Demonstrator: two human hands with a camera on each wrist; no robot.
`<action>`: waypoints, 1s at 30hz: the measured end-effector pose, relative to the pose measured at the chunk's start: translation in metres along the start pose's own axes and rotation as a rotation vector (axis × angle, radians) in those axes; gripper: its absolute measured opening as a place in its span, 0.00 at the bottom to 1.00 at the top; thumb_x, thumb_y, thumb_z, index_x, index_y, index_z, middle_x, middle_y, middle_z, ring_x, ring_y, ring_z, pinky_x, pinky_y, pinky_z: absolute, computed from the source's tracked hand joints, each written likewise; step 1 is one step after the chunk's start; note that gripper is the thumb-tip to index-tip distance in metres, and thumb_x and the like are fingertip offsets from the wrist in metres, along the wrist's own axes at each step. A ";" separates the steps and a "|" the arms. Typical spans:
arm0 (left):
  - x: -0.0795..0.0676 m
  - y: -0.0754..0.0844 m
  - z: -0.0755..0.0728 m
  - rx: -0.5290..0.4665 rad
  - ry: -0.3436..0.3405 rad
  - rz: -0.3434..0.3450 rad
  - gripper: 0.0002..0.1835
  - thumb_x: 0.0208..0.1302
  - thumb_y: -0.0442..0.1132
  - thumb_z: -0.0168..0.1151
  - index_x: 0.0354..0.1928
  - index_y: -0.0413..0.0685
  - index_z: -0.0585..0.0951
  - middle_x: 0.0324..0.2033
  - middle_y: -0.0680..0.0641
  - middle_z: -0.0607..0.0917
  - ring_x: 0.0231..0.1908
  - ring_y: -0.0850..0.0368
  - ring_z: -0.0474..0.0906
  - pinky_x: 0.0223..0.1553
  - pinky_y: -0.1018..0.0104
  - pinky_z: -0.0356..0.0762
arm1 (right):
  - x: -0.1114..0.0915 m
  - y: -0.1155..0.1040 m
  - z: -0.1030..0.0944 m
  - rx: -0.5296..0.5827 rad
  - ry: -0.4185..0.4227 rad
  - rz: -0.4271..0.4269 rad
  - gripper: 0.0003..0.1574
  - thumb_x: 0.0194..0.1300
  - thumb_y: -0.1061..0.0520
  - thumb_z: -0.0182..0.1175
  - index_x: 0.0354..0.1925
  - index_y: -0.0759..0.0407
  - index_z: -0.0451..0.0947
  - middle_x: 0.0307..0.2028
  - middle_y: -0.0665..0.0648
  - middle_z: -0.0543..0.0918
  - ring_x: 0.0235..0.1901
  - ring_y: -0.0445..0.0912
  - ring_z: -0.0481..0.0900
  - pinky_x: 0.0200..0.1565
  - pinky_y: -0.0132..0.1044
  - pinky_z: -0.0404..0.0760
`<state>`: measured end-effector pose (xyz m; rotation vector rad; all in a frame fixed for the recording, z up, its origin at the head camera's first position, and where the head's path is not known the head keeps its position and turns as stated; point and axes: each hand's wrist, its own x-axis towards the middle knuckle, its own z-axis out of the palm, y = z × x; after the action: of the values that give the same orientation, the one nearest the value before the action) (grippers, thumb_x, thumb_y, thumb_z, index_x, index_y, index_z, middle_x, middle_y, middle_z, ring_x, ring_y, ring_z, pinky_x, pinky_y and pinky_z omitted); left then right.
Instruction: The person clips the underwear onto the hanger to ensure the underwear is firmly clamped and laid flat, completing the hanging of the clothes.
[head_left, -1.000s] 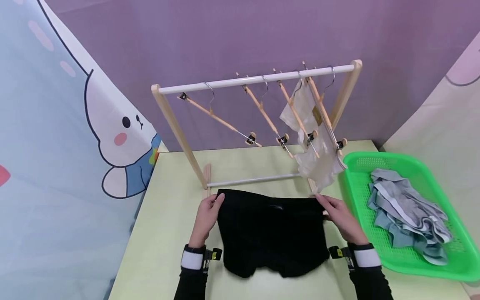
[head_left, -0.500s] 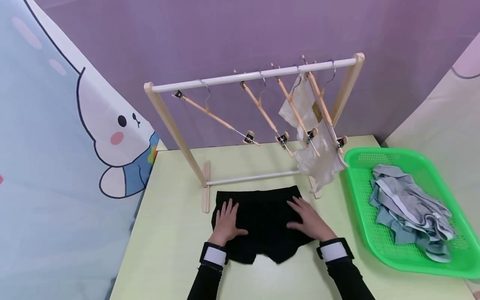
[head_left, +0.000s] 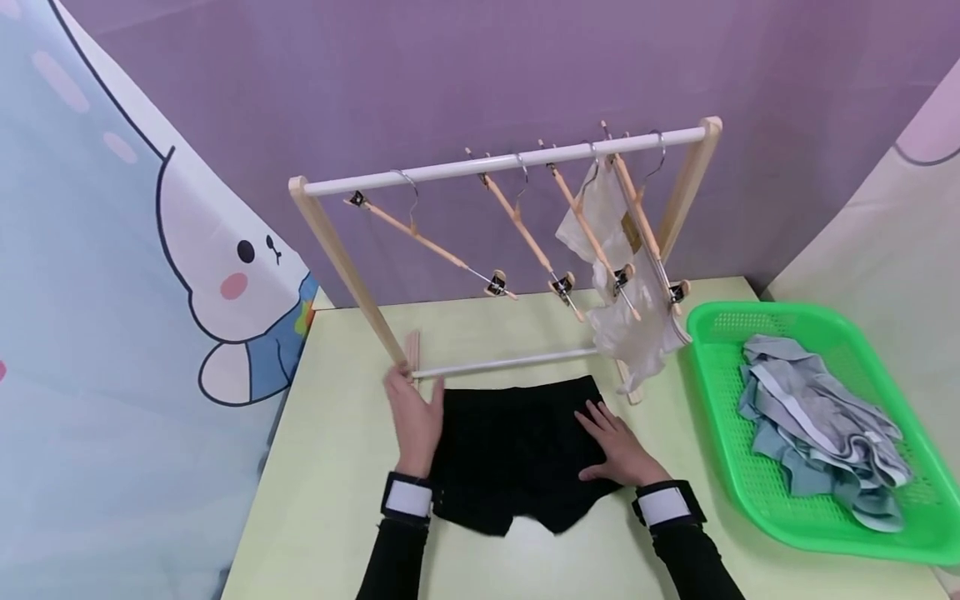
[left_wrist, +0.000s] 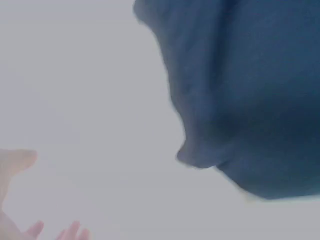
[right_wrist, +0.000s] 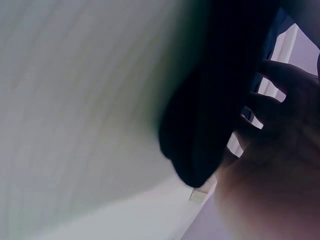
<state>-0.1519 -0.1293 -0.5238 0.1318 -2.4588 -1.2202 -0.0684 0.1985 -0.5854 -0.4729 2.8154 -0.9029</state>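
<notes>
Black shorts (head_left: pixel 510 450) lie spread on the pale table, waistband toward the rack. My right hand (head_left: pixel 621 446) rests with fingers spread on their right side; in the right wrist view its fingers (right_wrist: pixel 265 107) show behind the dark cloth (right_wrist: pixel 210 100). My left hand (head_left: pixel 415 425) is beside the left edge of the shorts, thumb and fingers apart, fingertips right at the foot of the rack's left wooden post (head_left: pixel 352 275). The left wrist view has the thumb (left_wrist: pixel 20 160) and some fingertips at lower left, apart from the cloth (left_wrist: pixel 260 100).
A white-barred clothes rack (head_left: pixel 450 172) stands behind the shorts, with several wooden clip hangers (head_left: pixel 438 246) on it. The rightmost hanger carries a whitish garment (head_left: pixel 633 325). On the right, a green basket (head_left: pixel 708 392) holds grey and bluish clothes (head_left: pixel 817 425).
The shorts, held up by both hands at first, came down flat on the table. Both hands then lay on them; the left has since moved left and forward to the rack's foot.
</notes>
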 end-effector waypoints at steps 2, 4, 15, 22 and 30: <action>0.020 0.009 -0.009 -0.013 0.123 0.012 0.37 0.64 0.42 0.68 0.67 0.35 0.59 0.59 0.34 0.66 0.61 0.40 0.67 0.64 0.50 0.67 | 0.001 -0.001 0.000 0.017 0.008 -0.004 0.62 0.46 0.50 0.79 0.71 0.70 0.61 0.73 0.76 0.55 0.72 0.72 0.48 0.66 0.70 0.54; 0.039 0.015 -0.018 -0.014 0.189 0.027 0.38 0.65 0.42 0.67 0.68 0.35 0.57 0.61 0.35 0.64 0.62 0.41 0.64 0.65 0.51 0.63 | 0.001 -0.001 0.000 0.024 0.021 -0.013 0.61 0.45 0.50 0.79 0.70 0.71 0.62 0.72 0.77 0.56 0.71 0.73 0.49 0.66 0.70 0.54; 0.092 0.024 -0.024 -0.124 0.060 -0.016 0.37 0.75 0.43 0.53 0.75 0.37 0.47 0.65 0.30 0.66 0.61 0.36 0.70 0.56 0.43 0.73 | 0.001 0.007 0.005 0.026 0.040 -0.034 0.59 0.46 0.50 0.79 0.70 0.70 0.63 0.72 0.77 0.56 0.71 0.73 0.50 0.65 0.70 0.55; 0.101 0.000 -0.027 -0.060 0.035 0.001 0.18 0.80 0.45 0.44 0.59 0.40 0.71 0.48 0.36 0.84 0.41 0.41 0.82 0.33 0.53 0.74 | 0.008 0.000 0.002 0.009 0.024 -0.011 0.58 0.47 0.51 0.79 0.69 0.69 0.64 0.72 0.76 0.57 0.71 0.73 0.51 0.66 0.69 0.57; 0.104 -0.008 -0.028 0.011 -0.062 0.027 0.15 0.80 0.46 0.43 0.53 0.41 0.72 0.42 0.39 0.85 0.36 0.41 0.83 0.30 0.52 0.77 | 0.015 -0.026 -0.017 0.182 0.183 0.058 0.42 0.66 0.53 0.66 0.69 0.71 0.63 0.70 0.73 0.63 0.70 0.68 0.60 0.66 0.62 0.63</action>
<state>-0.2373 -0.1810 -0.4830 0.0645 -2.5120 -1.2173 -0.0802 0.1828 -0.5570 -0.2967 2.8513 -1.2342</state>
